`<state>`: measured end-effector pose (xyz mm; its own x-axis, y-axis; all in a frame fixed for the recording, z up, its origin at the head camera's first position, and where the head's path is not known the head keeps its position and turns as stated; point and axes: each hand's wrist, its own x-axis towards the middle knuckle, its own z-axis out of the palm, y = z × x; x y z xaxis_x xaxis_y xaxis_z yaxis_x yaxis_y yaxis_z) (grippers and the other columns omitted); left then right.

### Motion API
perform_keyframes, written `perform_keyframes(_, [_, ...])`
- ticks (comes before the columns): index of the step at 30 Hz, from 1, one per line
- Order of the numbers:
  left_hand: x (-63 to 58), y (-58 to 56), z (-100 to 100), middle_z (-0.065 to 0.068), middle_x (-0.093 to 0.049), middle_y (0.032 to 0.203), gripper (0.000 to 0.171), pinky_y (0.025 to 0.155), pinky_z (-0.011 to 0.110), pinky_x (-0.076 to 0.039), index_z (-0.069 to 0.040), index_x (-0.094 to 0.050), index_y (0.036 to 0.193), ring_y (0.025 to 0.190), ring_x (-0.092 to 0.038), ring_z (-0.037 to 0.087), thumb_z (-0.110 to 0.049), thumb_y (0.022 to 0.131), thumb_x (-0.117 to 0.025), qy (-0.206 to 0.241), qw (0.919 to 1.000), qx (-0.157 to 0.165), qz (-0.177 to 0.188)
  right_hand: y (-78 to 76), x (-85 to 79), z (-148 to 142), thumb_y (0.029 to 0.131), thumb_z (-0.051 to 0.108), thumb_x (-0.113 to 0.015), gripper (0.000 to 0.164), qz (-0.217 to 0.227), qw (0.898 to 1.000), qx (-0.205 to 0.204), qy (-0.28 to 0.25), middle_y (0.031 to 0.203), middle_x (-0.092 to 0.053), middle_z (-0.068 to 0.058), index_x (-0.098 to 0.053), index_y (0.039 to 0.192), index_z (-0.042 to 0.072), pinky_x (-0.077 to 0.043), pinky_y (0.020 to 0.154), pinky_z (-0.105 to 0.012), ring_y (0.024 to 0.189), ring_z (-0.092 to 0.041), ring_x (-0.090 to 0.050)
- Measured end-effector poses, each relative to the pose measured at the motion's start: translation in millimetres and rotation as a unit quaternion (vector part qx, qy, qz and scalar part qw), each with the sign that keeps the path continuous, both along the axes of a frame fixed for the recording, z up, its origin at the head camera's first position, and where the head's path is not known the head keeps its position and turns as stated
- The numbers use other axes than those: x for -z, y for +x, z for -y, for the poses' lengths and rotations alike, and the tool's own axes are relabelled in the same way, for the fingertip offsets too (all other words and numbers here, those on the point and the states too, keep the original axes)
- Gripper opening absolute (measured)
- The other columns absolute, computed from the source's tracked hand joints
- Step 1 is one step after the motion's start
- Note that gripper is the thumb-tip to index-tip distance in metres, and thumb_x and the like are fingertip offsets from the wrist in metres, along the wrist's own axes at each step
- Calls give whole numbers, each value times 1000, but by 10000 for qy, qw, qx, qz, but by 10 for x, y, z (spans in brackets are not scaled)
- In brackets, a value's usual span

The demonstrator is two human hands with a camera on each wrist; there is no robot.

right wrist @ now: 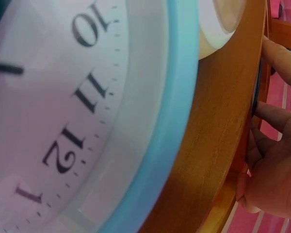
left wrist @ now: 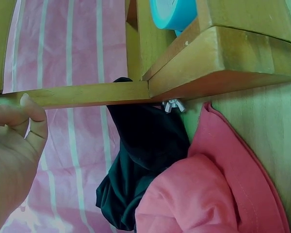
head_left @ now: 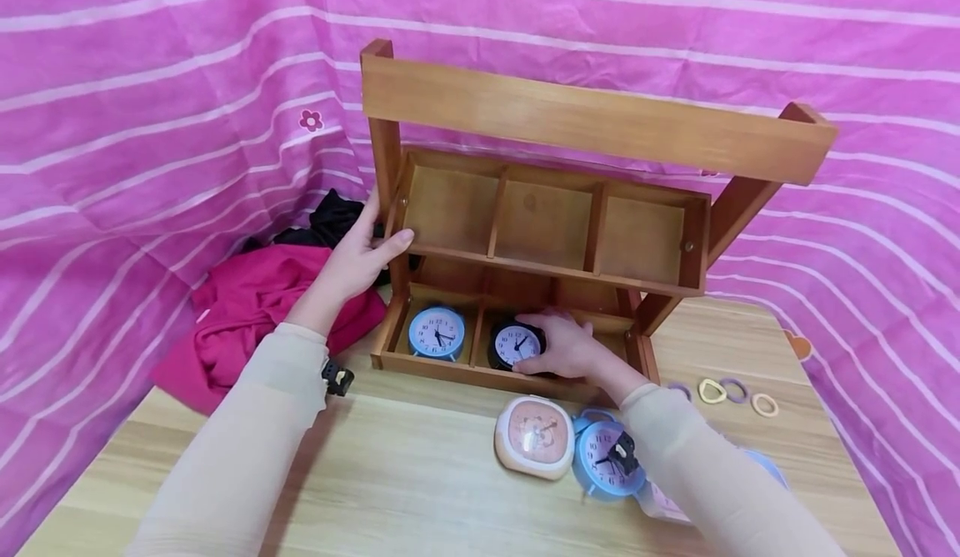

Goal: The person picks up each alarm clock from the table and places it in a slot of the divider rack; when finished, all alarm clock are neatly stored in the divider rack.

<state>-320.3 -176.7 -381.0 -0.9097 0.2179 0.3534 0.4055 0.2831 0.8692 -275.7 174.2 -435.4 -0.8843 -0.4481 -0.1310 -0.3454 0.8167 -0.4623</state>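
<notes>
A wooden two-tier rack stands on the table, each tier split into compartments. My left hand grips its left side, thumb at the front of the upper tray and fingers round the upright; the left wrist view shows the fingertips on the wooden upright. In the lower tier's middle compartment sits a black alarm clock, held at its right side by my right hand. A blue alarm clock stands in the compartment left of it. The right wrist view shows my right hand beyond the tray's edge, the clock mostly hidden.
Before the rack lie a peach-and-white clock and another blue alarm clock, partly under my right forearm. Several small rings lie at the right. Red cloth and black cloth are heaped at the left. A pink striped curtain hangs behind.
</notes>
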Motion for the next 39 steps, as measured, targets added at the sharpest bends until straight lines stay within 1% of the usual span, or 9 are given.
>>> perform_keyframes(7, [26,7,-41,7,-26,169,86,100,57,-52,-47,-7,166,116,-64,40,-20,106,-63,39,10000,39,-3,34,-7,-77,82,42,-87,80,168,9990,80,-403,151,-54,-16,-57,151,14,-27,107,-78,137,-41,-49])
perform_keyframes(12, [29,32,-74,9,-28,167,86,98,57,-53,-45,-8,167,114,-64,40,-18,106,-62,77,9999,92,-32,152,-70,-176,81,43,-89,81,153,9931,180,-1146,147,-58,-11,-56,151,19,-45,106,-62,127,-36,-58])
perform_keyframes(15, [36,45,-85,11,-27,168,87,101,59,-51,-44,-8,167,119,-62,41,-15,106,-62,83,9999,119,-12,325,-126,-235,79,45,-91,83,-206,9911,-77,-1313,145,-59,-11,-57,150,19,-52,99,-57,121,-35,-59])
perform_keyframes(18, [32,56,-92,13,-26,168,88,104,60,-49,-41,-5,168,122,-61,42,-16,106,-63,28,9999,150,-2,548,-164,-295,77,47,-92,85,-540,9890,-324,-1341,142,-61,-10,-58,149,18,-50,96,-58,119,-35,-58])
perform_keyframes(21, [11,64,-93,14,-27,168,87,104,59,-49,-41,-6,168,121,-61,42,-19,106,-63,-35,9999,113,5,773,-189,-347,76,46,-93,85,-633,9883,-376,-1339,140,-62,-5,-59,148,18,-44,96,-61,119,-34,-58])
perform_keyframes(25, [-28,77,-72,11,-27,168,86,102,53,-52,-41,-7,168,116,-62,41,-22,106,-63,-81,10000,13,-3,1019,-171,-375,71,43,-97,85,-603,9876,-428,-1383,138,-63,1,-61,146,22,-41,92,-55,116,-30,-59])
perform_keyframes(31, [-37,56,-26,10,-28,167,85,83,35,-55,-46,-8,167,108,-62,40,-23,106,-63,-87,9999,0,54,1260,-87,-329,64,46,-98,89,-817,9933,-220,-788,135,-65,6,-65,143,24,-30,83,-39,118,-22,-53])
perform_keyframes(35, [-28,45,-5,13,-30,162,84,67,38,-50,-48,-8,166,97,-59,44,-24,106,-62,-96,9999,-22,76,1317,-25,-279,58,50,-99,94,-910,9957,134,-102,136,-66,1,-66,142,23,-32,81,-40,117,-25,-55])
perform_keyframes(39, [-20,40,0,14,-33,158,82,64,36,-48,-48,-11,166,90,-57,46,-24,106,-62,-61,9999,-38,92,1329,37,-243,52,53,-100,100,-883,9949,381,313,134,-67,0,-65,142,24,-33,79,-41,119,-29,-55])
